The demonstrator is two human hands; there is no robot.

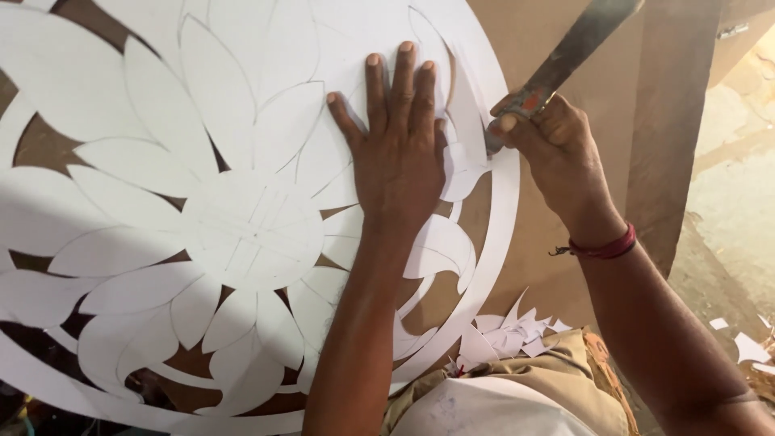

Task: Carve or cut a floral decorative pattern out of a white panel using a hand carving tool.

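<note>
**Two hands on a big white cutout, handle it like it'll tear**

Head view is all there is, so: your left hand [400, 145] lies flat and open, fingers spread, pressing down on the round white flower cutout [242, 218], which rests on a brown board [557, 266] and fills most of the frame. Your right hand [549, 141] is closed in a fist around the handle of a long blade [581, 44], tip down at the sheet's right edge, just beside your left thumb.

My read is the sheet's light, thin and floppy. Those narrow petal bridges and the slim outer ring look like they'd rip or crease if you lift by them. Better to hold it down flat near the cut, or take it by the wide solid petals near the centre. Pencil lines show on the uncut parts.

White offcuts [508, 335] sit piled on your lap near the bottom. No packages, labels or signs that I can make out.
</note>
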